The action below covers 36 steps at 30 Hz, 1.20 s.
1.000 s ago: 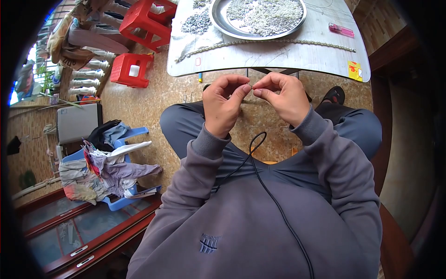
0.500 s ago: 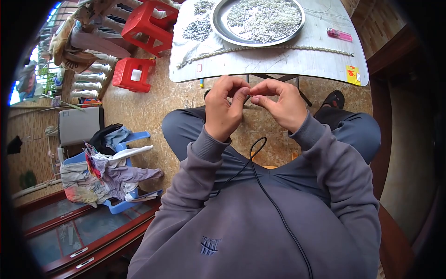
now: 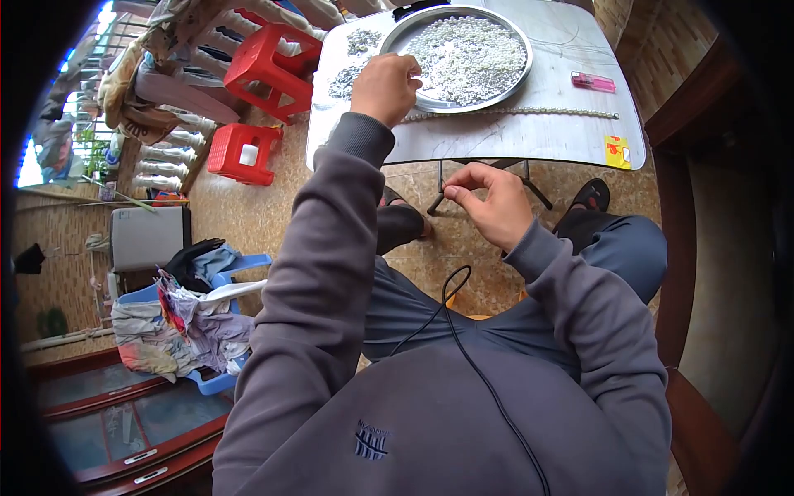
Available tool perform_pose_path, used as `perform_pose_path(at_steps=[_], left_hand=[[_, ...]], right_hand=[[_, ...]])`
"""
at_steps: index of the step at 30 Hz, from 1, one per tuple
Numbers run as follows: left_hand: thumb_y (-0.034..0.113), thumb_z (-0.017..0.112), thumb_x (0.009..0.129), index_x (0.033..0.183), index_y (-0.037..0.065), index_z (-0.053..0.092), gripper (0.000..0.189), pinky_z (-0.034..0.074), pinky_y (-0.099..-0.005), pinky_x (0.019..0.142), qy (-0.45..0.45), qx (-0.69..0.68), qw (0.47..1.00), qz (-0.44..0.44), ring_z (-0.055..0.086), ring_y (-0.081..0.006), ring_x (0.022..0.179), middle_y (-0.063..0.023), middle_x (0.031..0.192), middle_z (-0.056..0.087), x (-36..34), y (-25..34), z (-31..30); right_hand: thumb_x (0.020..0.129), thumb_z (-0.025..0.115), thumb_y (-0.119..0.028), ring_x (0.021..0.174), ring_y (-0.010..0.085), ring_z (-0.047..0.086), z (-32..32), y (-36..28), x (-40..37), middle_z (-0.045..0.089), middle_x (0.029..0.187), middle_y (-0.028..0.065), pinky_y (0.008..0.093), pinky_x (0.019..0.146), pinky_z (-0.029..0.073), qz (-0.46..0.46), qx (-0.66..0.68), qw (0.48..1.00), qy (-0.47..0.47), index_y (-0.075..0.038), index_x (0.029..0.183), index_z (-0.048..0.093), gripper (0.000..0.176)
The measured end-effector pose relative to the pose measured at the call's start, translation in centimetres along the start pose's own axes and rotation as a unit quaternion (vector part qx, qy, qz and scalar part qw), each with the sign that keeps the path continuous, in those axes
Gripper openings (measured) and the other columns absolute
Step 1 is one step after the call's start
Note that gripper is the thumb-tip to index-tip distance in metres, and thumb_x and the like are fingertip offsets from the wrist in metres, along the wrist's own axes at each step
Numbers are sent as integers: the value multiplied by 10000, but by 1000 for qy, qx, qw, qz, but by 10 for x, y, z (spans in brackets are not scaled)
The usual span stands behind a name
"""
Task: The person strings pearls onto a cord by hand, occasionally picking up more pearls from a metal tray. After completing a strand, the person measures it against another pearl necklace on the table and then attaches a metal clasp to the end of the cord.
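Observation:
My left hand (image 3: 385,89) reaches over the table at the left rim of a round metal tray (image 3: 514,93). Its fingers are curled together, and whatever they hold, if anything, is too small to make out. White and silvery beads (image 3: 471,58) fill much of the tray. Below the table's front edge, above the floor, my right hand (image 3: 496,207) is held with thumb and forefinger pinched. Any item in that pinch is too small to name. A strand of pearl-like beads (image 3: 562,112) lies along the table in front of the tray, its left part hidden behind my left hand.
On the white table (image 3: 496,140) are a pink lighter (image 3: 593,81), a yellow label (image 3: 614,151) and small piles of silvery pieces (image 3: 362,40). Two red stools (image 3: 240,155) stand to the left. Clothes (image 3: 198,318) cover a blue chair. A black cable (image 3: 488,372) runs over my lap.
My hands were together in front of the table. My left hand has moved up and away to the tray, while my right hand stays near its place, still pinched.

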<state>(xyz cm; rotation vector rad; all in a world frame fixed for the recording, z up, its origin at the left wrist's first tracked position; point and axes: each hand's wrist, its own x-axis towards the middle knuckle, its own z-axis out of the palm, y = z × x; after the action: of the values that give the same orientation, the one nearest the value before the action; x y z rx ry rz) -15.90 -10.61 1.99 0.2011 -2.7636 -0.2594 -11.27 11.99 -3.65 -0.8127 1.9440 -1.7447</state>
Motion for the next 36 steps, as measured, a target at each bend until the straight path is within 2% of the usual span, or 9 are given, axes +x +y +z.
perform_pose_path(at_steps=[2, 7, 13, 17, 20, 22, 24, 28, 36], left_hand=[[50, 683, 777, 826, 39, 726, 66, 516, -375, 704, -68, 79, 994, -11, 650, -270, 743, -107, 806, 698, 12, 2, 7], [55, 668, 776, 806, 56, 723, 62, 518, -391, 721, -115, 60, 992, 11, 660, -288, 771, -101, 789, 703, 20, -1, 19], [63, 645, 785, 784, 46, 714, 71, 514, -355, 634, -69, 87, 993, 49, 640, -246, 675, -84, 719, 680, 16, 2, 11], [76, 675, 826, 815, 5, 706, 78, 476, -287, 550, 34, -107, 992, -52, 599, -160, 603, -69, 713, 657, -7, 11, -19], [77, 664, 861, 865, -11, 690, 92, 462, -240, 534, 83, -194, 975, -63, 594, -122, 610, -62, 727, 650, -47, 28, -33], [73, 651, 862, 843, -21, 678, 100, 477, -234, 518, 107, -414, 894, -136, 568, -122, 548, -57, 658, 626, -82, 45, -31], [31, 624, 911, 981, -42, 655, 106, 519, -230, 595, 38, -510, 839, -185, 624, -147, 617, -98, 792, 664, -115, 51, -29], [19, 638, 914, 998, -38, 651, 102, 538, -238, 640, 32, -553, 808, -201, 649, -162, 661, -104, 839, 674, -151, 59, -18], [15, 675, 896, 1002, -19, 655, 113, 503, -203, 554, 80, -585, 779, -212, 655, -141, 659, -82, 823, 674, -168, 59, -13]], right_hand=[[844, 678, -31, 709, 131, 632, -1, 0, 1, 717, 807, 47, 244, 695, 504, 11, 13, 1000, 0, 3, 888, 703, 60], [842, 673, -17, 702, 124, 629, -4, 0, 3, 713, 801, 52, 243, 683, 504, 23, 11, 1000, -2, -2, 881, 701, 50], [840, 670, -6, 705, 121, 634, -5, 2, 2, 710, 793, 55, 243, 684, 508, 26, 13, 1000, -2, -1, 871, 699, 44], [847, 663, -4, 718, 119, 639, -6, 3, 3, 710, 803, 50, 238, 692, 512, 21, 8, 1000, -1, -1, 881, 699, 50], [851, 659, -2, 723, 117, 640, -9, 2, 3, 710, 811, 50, 234, 694, 513, 28, 23, 999, -7, 2, 887, 698, 53], [855, 655, -1, 728, 115, 641, -8, 1, 1, 711, 818, 49, 231, 697, 514, 34, 38, 999, -13, 4, 893, 698, 57], [857, 654, -1, 730, 114, 641, -5, 1, -2, 711, 822, 49, 230, 697, 514, 35, 39, 998, -20, 4, 896, 698, 59], [862, 650, 0, 737, 111, 642, -5, 1, -3, 712, 834, 49, 226, 697, 513, 23, 30, 999, -29, 6, 904, 697, 64], [859, 653, -4, 730, 104, 636, 0, 0, -5, 713, 824, 49, 221, 693, 509, 26, 30, 998, -55, -2, 908, 705, 71]])
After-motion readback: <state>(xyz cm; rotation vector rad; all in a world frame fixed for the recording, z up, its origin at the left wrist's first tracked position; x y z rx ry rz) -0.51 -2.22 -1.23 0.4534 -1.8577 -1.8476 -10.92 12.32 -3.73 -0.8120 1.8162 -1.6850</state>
